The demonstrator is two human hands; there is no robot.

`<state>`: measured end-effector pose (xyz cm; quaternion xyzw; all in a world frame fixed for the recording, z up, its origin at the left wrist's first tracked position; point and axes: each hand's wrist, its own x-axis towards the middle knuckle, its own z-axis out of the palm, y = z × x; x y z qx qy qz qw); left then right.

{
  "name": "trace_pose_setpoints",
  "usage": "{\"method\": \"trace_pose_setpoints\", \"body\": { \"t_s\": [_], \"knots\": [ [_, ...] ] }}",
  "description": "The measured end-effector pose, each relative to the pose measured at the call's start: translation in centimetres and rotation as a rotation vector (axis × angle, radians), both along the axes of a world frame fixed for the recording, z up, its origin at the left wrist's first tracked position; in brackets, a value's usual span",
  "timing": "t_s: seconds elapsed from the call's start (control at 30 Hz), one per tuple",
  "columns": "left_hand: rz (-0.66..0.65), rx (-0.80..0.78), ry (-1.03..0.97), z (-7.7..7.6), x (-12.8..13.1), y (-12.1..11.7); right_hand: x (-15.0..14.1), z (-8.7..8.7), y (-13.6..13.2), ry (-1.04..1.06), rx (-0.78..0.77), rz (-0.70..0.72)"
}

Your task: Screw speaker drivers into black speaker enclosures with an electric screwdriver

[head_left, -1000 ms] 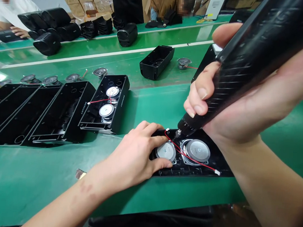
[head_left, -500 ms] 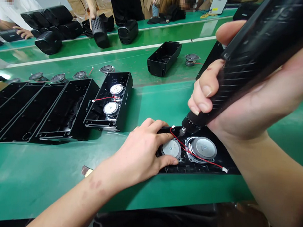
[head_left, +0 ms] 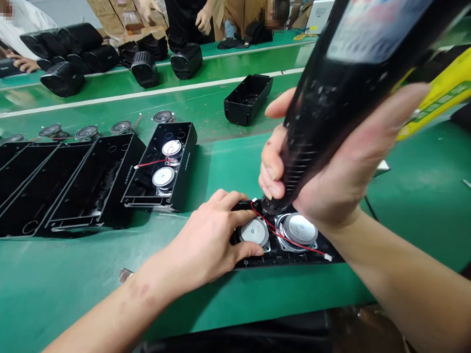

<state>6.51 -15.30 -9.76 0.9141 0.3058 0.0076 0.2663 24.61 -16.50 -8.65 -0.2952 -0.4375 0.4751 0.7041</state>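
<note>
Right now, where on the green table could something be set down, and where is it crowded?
Bare green table lies between the row's rightmost case and the right hand, and at front left, below the row of black cases, left of the left forearm. Crowded: around the left hand and the case under it; along that row, with speakers behind.

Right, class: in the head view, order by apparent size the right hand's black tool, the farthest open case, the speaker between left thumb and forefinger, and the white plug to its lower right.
1. Black tool, its nearness to us helping
2. Farthest open case
3. Speaker
4. White plug
</note>
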Motion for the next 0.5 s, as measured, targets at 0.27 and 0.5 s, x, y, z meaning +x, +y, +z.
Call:
{"method": "trace_pose_setpoints", "body": {
  "t_s": [0.27,0.5],
  "knots": [
    [0.025,-0.049,0.063,0.4,0.3,-0.1,-0.2,-1.6,-0.1,0.048,0.069,0.133],
    [0.036,-0.042,0.063,0.5,0.2,-0.1,-0.1,-1.8,-0.2,0.106,0.060,0.212]
  ]
}}
